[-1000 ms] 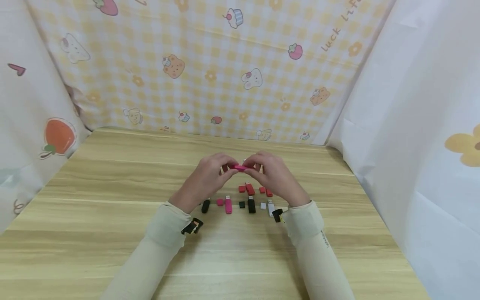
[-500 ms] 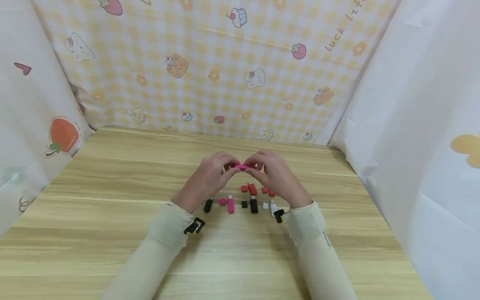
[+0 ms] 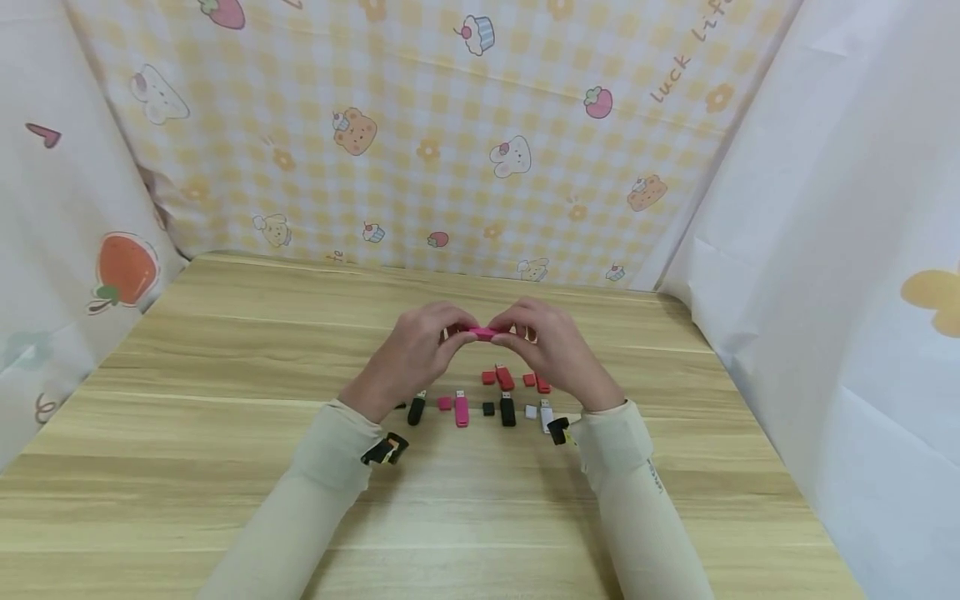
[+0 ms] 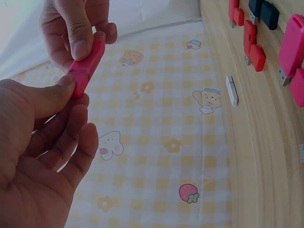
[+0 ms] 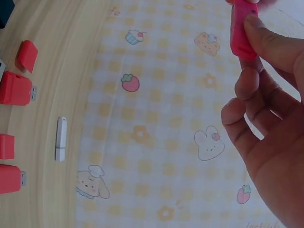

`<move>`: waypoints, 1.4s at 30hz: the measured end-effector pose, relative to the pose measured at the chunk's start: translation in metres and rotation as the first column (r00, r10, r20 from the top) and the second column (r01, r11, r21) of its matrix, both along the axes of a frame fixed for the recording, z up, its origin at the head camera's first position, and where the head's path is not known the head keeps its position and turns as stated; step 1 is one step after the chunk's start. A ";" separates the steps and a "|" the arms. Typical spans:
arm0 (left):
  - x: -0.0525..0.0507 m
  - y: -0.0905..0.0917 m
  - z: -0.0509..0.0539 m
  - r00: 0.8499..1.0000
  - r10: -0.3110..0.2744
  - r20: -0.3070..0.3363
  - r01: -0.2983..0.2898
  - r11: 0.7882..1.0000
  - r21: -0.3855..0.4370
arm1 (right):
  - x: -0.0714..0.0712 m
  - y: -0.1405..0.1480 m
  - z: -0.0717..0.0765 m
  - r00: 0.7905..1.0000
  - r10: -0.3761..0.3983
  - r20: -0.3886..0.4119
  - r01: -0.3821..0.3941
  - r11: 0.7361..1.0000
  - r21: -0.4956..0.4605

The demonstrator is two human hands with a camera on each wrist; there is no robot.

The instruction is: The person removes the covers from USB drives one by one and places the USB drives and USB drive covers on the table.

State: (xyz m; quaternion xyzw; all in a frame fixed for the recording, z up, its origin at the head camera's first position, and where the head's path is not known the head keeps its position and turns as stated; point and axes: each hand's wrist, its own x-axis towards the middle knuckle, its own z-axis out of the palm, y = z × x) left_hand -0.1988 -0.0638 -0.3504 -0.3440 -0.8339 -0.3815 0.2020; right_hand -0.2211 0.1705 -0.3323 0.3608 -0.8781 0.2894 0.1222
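pink usb stick (image 5: 241, 35), held above the table (image 3: 450, 517): left hand (image 3: 422, 346) and right hand (image 3: 546, 343) each pinch 1 end between thumb and fingers; presumably light, stiff, smooth, best taken by its ends.

In the head view, the left hand (image 3: 420, 342) and the right hand (image 3: 549, 346) are covering both ends of the held pink stick (image 3: 483, 334), the right hand is also hiding part of a red stick (image 3: 543, 384), and the left wrist is masking most of a small dark piece (image 3: 401, 407). The left wrist view's right edge is slicing through a loose pink stick (image 4: 290, 50) and a pink cap (image 4: 297, 88), while the right wrist view's left edge is clipping a dark block (image 5: 4, 12) and its top edge is cropping the left hand to mere fingertips. Both sleeves (image 3: 637, 517) are running off the bottom, and the sleeve lettering (image 3: 656, 477) is appearing too small to read.
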 end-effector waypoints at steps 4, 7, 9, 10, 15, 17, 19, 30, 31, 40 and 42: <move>0.001 0.000 0.001 1.000 0.006 -0.003 -0.006 1.000 0.001 | 0.000 0.000 -0.001 1.000 0.000 -0.012 0.000 1.000 -0.022; 0.002 0.001 0.002 1.000 0.022 -0.002 -0.022 1.000 -0.017 | 0.000 0.001 -0.001 1.000 -0.005 -0.015 0.005 1.000 -0.017; 0.002 0.002 0.003 0.999 0.035 -0.002 -0.035 0.999 -0.035 | 0.001 0.001 -0.001 1.000 -0.008 -0.019 0.007 1.000 -0.013; 0.003 0.003 0.004 0.999 0.041 -0.003 -0.041 0.998 -0.045 | 0.001 0.001 -0.001 1.000 -0.008 -0.019 0.008 1.000 -0.013; 0.004 0.002 0.005 0.999 0.036 -0.013 -0.037 0.997 -0.067 | 0.001 0.001 -0.001 1.000 -0.013 -0.019 0.013 1.000 -0.007; 0.002 0.001 0.004 1.000 0.024 -0.009 -0.024 0.998 -0.049 | 0.002 0.002 -0.001 1.000 -0.013 -0.017 0.012 1.000 -0.009; 0.001 0.000 0.002 1.000 0.018 0.002 -0.018 1.000 -0.018 | 0.002 0.001 0.000 1.000 -0.010 -0.017 0.010 1.000 -0.016; -0.002 -0.003 0.000 1.000 0.010 0.013 -0.011 1.000 0.026 | 0.002 0.000 0.004 1.000 -0.003 -0.003 0.003 1.000 -0.019; -0.001 -0.003 0.000 1.000 0.009 0.010 -0.010 1.000 0.018 | 0.002 0.000 0.004 1.000 -0.001 -0.003 0.001 1.000 -0.022; 0.000 -0.002 0.002 1.000 0.006 0.004 -0.006 1.000 -0.013 | 0.001 0.001 0.001 1.000 -0.005 -0.007 0.005 1.000 -0.016; 0.000 -0.002 0.001 1.000 0.003 -0.003 -0.003 1.000 0.005 | 0.001 0.001 0.002 1.000 -0.008 -0.009 0.008 1.000 -0.019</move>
